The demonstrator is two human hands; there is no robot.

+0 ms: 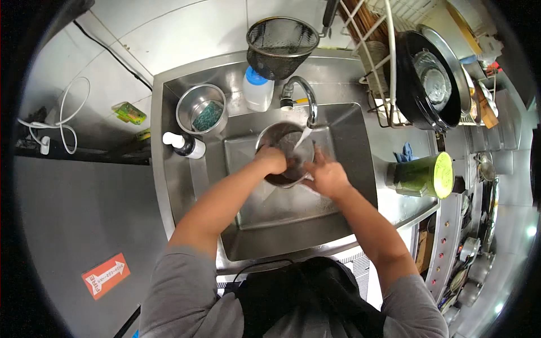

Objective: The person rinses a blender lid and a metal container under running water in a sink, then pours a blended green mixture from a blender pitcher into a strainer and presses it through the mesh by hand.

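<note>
A round stainless steel bowl [284, 181] is held in the sink [291, 211], under a running chrome faucet [312, 99]. Water [302, 138] streams down into it. My right hand [329, 174] grips the bowl's right side, fingers along the rim. Over the left rim reaches my left hand [271, 159], its fingers inside the bowl and mostly hidden; whether they hold anything cannot be seen. The bowl's inside is blurred by the moving water.
On the left ledge are a steel pot [181, 110] with a green scouring pad [208, 116] and a pump bottle [186, 145]. Behind the sink stand a blue-capped container [258, 91] and a mesh strainer [282, 42]. To the right are a dish rack [391, 50] and a green-filled container [416, 176].
</note>
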